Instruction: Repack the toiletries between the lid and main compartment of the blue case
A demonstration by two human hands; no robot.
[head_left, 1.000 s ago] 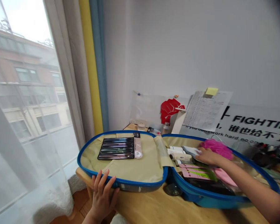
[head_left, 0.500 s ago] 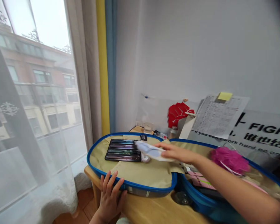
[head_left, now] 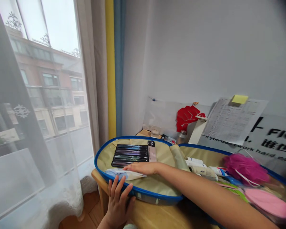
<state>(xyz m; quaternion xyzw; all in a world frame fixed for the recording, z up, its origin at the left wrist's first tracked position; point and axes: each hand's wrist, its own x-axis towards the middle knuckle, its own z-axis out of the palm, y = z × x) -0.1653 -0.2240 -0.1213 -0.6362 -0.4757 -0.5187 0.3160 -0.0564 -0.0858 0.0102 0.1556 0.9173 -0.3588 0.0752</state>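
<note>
A blue-rimmed case with beige lining point(head_left: 162, 186) lies spread open on a wooden table. Its left half holds a dark pack of toothbrushes point(head_left: 131, 156). In front of that pack lies a white and pale blue packet point(head_left: 114, 173), with the fingers of my right hand point(head_left: 141, 168) resting over its top, fairly flat. My left hand point(head_left: 119, 198) touches the front rim of the case from outside, fingers spread, holding nothing.
The right half of the case holds white tubes point(head_left: 196, 162), a magenta bath puff point(head_left: 245, 168) and a pink oval item point(head_left: 269, 203). Clipped papers point(head_left: 235, 119) and a red paper fist point(head_left: 188, 117) stand behind. A curtained window point(head_left: 50, 95) is at left.
My right hand has carried the packet left and down to the front of the case's left half. Its fingers now lie over it. My left hand stays on the rim. The view has shifted slightly.
</note>
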